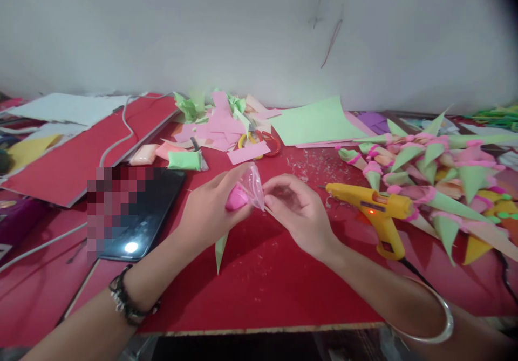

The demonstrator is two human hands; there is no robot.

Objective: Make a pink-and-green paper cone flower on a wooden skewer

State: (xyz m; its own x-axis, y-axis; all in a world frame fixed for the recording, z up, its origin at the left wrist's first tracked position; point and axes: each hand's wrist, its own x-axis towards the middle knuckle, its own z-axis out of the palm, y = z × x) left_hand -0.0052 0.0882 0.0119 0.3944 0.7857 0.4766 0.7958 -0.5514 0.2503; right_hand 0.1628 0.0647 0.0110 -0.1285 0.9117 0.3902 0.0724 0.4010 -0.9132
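Left part of surface [194, 307]: flat black glossy phone [162, 204], lying in from the left edge; its left side is masked by a blocky patch, unreadable. Behind it, toward the back edge, small light-green wrapped packet [184, 160]; contents uncertain.

Centre, above the front edge: person's left hand [210, 204] grasps a bright pink soft lump [237, 198] in a clear thin plastic bag [254, 185]. Lump sits between thumb and fingers, its far side covered by them. Pointed light-green paper piece [220, 250] projects below this hand toward the front edge; upper end hidden, so whether it is gripped cannot be told.

Right hand [301, 212]: fingers curled, tips at the bag's right edge; whether they pinch the film cannot be told. Step in hand, as judged: working at the bag around the lump. Next move would call for a steady left grip and a fine right fingertip pull on the film.

Farther right: yellow plastic glue gun [356, 193], red light lit, nozzle tip indistinct. Toward the right edge: overlapping heap of green-and-pink paper cones [429, 167]; individual pieces uncountable.
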